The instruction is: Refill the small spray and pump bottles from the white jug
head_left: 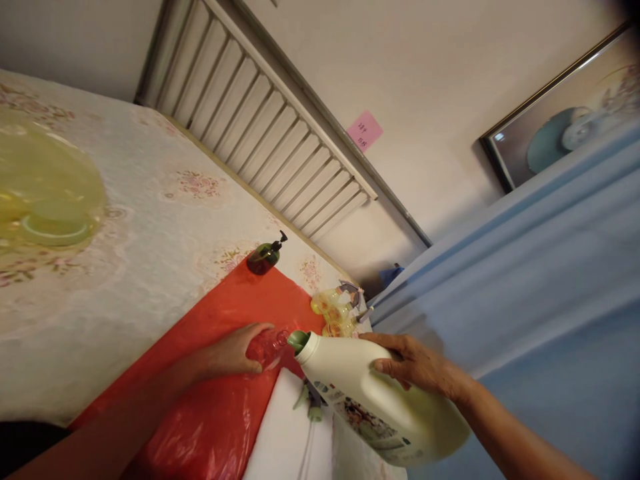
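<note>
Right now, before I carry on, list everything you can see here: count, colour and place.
jug: 1, cream with green spout, tilted, mouth against the small bottle
small bottle: 1, clear, on the red sheet
red sheet: 1, red plastic, on the table
pump bottle: 1, dark green, far corner of the red sheet
spray bottles: 2 it seems, clear yellow, beyond the jug
table: 1, pale floral cloth
basin: 1, translucent yellow, far left, blurred
radiator: 1, white, on the wall
note: 1, pink, on the wall
picture: 1, framed, upper right
left hand: holds the small bottle
right hand: holds the jug
</note>
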Tool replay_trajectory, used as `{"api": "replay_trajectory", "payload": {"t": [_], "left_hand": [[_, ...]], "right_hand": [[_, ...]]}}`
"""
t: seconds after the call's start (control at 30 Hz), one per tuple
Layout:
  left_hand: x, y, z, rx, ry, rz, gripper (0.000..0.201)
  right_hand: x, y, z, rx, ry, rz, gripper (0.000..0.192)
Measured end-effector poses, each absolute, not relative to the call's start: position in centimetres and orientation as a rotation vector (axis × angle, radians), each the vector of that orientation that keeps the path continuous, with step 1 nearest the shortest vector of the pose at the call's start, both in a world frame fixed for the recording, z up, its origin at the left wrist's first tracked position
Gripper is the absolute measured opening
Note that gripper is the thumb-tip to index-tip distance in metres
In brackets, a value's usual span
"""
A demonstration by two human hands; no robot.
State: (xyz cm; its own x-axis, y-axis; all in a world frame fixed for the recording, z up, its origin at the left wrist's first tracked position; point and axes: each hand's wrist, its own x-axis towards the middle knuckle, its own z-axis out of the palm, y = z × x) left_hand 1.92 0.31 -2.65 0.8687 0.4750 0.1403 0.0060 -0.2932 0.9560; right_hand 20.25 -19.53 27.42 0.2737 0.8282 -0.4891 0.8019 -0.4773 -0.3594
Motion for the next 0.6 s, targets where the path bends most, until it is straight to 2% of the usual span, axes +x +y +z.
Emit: {"api": "replay_trajectory", "payload": {"t": [0.6], "left_hand": [[2.5, 0.6, -3.7, 1.804, 0.328, 0.511, 0.084]], "right_hand": [[20.3, -19.5, 27.4, -2.504, -1.576, 0.984, 0.058]]}}
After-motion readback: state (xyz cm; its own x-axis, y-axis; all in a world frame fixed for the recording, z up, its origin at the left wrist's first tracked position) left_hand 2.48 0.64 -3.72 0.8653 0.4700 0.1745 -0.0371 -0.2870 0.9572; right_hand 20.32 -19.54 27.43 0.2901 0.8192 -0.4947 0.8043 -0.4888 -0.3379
